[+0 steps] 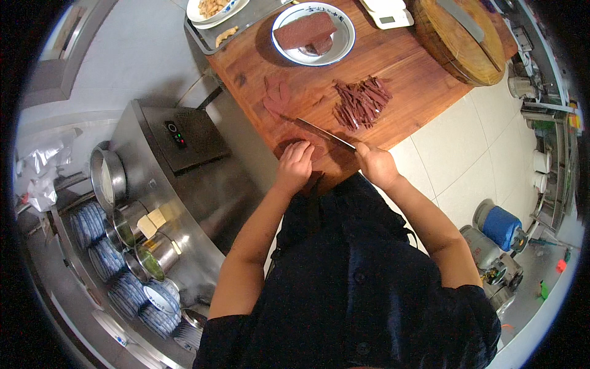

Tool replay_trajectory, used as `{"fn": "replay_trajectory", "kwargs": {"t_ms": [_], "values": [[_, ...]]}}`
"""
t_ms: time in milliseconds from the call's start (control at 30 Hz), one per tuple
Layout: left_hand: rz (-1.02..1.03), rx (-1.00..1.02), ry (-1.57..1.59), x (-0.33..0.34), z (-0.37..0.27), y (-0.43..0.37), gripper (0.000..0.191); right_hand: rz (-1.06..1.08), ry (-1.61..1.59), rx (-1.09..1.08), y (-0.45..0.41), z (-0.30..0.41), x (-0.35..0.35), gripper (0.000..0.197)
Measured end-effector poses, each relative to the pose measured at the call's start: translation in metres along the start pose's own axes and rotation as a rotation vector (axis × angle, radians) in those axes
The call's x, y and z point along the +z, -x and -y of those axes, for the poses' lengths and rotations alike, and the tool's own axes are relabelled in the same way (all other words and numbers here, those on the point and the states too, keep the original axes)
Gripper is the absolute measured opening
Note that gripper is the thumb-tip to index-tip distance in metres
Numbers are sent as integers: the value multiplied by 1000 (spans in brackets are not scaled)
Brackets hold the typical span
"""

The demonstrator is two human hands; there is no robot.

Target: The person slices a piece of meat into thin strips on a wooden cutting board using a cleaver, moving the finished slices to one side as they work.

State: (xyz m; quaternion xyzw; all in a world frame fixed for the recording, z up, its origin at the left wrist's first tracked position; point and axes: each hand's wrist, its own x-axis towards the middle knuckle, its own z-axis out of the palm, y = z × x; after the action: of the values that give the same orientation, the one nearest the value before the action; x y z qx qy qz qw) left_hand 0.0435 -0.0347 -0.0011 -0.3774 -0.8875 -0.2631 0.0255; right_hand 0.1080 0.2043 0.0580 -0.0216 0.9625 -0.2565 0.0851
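Observation:
My right hand (379, 166) is closed around the handle of a kitchen knife (326, 133), its blade pointing up and left above the wooden table. At the table's near edge, my left hand (297, 166) rests with bent fingertips on a thin, flat, reddish-brown slice (318, 150). Beyond the knife tip, overlapping thin slices (278, 94) of the same colour lie on the wood. A pile of dark reddish-brown strips (362, 102) sits right of the blade. Farther off, a white bowl with a blue rim (349, 46) holds dark reddish-brown blocks (306, 31).
A round wooden chopping block (461, 50) with a cleaver (461, 17) on it stands at the far right, beside a white scale (392, 16). A metal tray (203, 44) occupies the far left corner. Steel counter (184, 207) with stacked bowls and pots stands left.

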Motion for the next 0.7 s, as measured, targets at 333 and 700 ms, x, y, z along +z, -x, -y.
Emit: {"fn": "replay_trajectory", "kwargs": {"t_ms": [333, 700], "values": [[63, 45, -91, -2, -10, 5, 29, 130, 109, -42, 16, 16, -6, 28], [-10, 96, -137, -6, -13, 2, 23, 152, 108, 13, 19, 25, 4, 20]]}}
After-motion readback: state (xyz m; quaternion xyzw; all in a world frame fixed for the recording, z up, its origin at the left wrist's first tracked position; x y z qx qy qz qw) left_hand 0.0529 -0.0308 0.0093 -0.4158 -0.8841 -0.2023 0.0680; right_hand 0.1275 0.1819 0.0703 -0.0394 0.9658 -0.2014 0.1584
